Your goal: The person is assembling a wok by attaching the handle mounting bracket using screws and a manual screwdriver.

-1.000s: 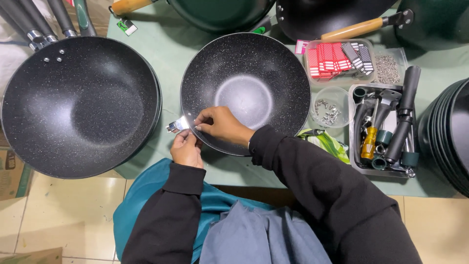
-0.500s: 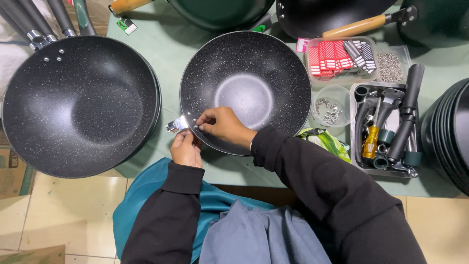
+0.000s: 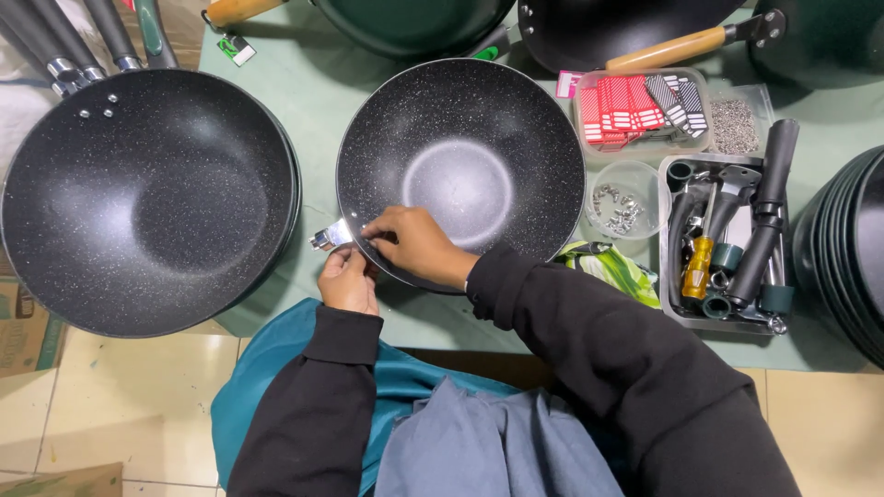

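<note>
Hands (image 3: 348, 276) (image 3: 414, 244) pinch bracket (image 3: 330, 236) at wok (image 3: 460, 170) rim.

A pale green table (image 3: 313, 92) stands on a glossy cream tiled floor (image 3: 120, 405) under soft light.

A speckled black wok (image 3: 460, 166) sits mid-frame on a green table (image 3: 313, 92). At its seven o'clock rim a small metal bracket (image 3: 330, 236) juts out. The left hand (image 3: 348, 281) pinches the bracket from below; the right hand (image 3: 414, 244) lies over the rim, fingertips on it. At nine o'clock sits a stack of larger woks (image 3: 147, 198); at three o'clock, a clear cup of screws (image 3: 622, 198) and a tool tray (image 3: 727, 244).
</note>
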